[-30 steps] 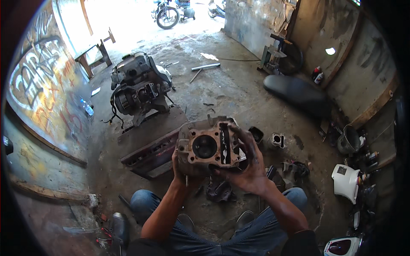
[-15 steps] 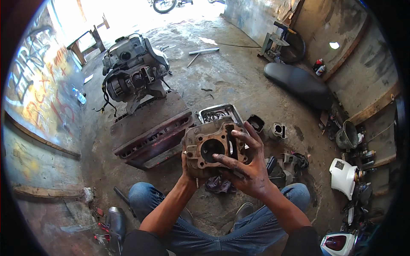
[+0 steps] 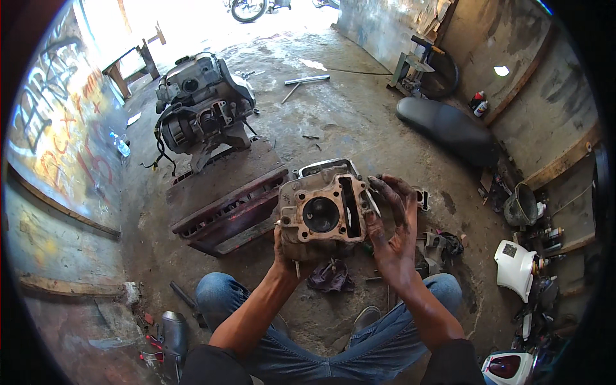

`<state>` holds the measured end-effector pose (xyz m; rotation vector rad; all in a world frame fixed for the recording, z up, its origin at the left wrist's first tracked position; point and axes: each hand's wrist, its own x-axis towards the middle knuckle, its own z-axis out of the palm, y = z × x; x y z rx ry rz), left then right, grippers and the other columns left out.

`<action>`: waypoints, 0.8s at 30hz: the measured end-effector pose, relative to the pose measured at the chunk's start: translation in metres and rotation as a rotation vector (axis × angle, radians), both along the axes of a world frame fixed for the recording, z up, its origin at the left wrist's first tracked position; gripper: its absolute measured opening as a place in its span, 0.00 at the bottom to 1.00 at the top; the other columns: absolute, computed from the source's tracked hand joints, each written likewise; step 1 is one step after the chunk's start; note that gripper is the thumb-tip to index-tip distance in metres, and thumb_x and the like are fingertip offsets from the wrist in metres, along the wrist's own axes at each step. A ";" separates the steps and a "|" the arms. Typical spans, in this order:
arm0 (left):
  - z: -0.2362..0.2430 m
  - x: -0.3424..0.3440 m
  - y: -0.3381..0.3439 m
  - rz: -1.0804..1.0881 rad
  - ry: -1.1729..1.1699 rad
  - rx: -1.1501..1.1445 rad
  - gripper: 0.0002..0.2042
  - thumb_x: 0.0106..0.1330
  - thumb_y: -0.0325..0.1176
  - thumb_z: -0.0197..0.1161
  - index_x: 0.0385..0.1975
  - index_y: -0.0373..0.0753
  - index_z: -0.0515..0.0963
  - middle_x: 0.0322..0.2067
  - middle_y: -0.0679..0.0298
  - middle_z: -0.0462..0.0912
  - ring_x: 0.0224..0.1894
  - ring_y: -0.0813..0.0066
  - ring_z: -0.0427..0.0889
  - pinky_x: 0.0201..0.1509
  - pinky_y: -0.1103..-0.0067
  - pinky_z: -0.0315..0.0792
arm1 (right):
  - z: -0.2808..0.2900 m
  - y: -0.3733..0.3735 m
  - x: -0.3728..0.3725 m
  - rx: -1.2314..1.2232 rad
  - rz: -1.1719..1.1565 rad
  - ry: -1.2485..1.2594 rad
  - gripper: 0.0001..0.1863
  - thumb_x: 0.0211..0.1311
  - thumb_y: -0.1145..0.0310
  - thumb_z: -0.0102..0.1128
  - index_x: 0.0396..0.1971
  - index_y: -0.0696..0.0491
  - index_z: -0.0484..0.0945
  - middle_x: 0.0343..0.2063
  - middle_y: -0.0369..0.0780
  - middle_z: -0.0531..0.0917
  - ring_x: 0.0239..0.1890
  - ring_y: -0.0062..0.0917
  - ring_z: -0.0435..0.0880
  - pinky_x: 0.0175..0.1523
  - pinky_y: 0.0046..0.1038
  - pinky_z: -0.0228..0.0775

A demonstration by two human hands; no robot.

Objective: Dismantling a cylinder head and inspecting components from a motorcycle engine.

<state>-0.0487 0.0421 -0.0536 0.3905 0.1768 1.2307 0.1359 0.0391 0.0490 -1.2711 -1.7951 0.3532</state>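
Observation:
My left hand (image 3: pixel 283 263) grips the left side of a grimy engine cylinder head (image 3: pixel 292 202), held up with its rust-brown mating face, round dark chamber and long slot toward me. My right hand (image 3: pixel 394 237) is curled at the right side, its thumb against the part and its blackened fingers bent beside the edge; the fingertips are partly hard to make out. A silvery tray (image 3: pixel 324 165) peeks out behind the head. A dark rag (image 3: pixel 327 278) lies below it on the floor, between my knees.
An engine (image 3: pixel 202 109) rests by a low metal stand (image 3: pixel 224 160) at left. A black seat (image 3: pixel 446 128), bucket (image 3: pixel 521 206), white panel (image 3: pixel 516 266) and metal parts (image 3: pixel 439 250) lie at right. Steel bars (image 3: pixel 307 79) lie farther back, and a silver canister (image 3: pixel 173 333) lower left.
My right hand's fingers have moved off the face and chamber to the head's right edge. The head has risen slightly since half a second ago, hiding more of the tray behind.

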 end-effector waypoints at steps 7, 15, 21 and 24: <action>-0.007 0.004 -0.005 -0.066 -0.152 -0.109 0.35 0.64 0.59 0.51 0.67 0.43 0.61 0.63 0.53 0.68 0.63 0.52 0.72 0.64 0.53 0.71 | -0.004 -0.001 0.005 -0.072 0.009 0.152 0.20 0.67 0.64 0.55 0.58 0.48 0.72 0.54 0.46 0.68 0.60 0.40 0.69 0.62 0.40 0.63; 0.003 0.011 -0.003 0.086 0.901 0.267 0.34 0.67 0.59 0.46 0.67 0.43 0.61 0.63 0.53 0.68 0.63 0.54 0.71 0.65 0.55 0.71 | 0.011 -0.011 0.002 0.058 0.102 -0.040 0.19 0.55 0.70 0.68 0.49 0.47 0.81 0.47 0.42 0.75 0.53 0.37 0.73 0.58 0.38 0.66; 0.003 0.016 -0.010 -0.046 0.057 -0.247 0.33 0.69 0.60 0.44 0.67 0.43 0.62 0.62 0.55 0.70 0.62 0.58 0.73 0.65 0.59 0.71 | 0.014 -0.017 -0.005 0.058 0.091 -0.127 0.22 0.51 0.69 0.71 0.49 0.45 0.82 0.44 0.39 0.78 0.49 0.36 0.73 0.55 0.38 0.67; 0.027 0.022 -0.019 -0.092 0.031 -0.283 0.36 0.69 0.65 0.41 0.67 0.44 0.62 0.62 0.57 0.70 0.62 0.60 0.73 0.65 0.60 0.71 | 0.012 -0.014 -0.002 0.034 0.092 -0.135 0.21 0.50 0.69 0.72 0.48 0.47 0.82 0.41 0.39 0.79 0.48 0.34 0.74 0.56 0.37 0.67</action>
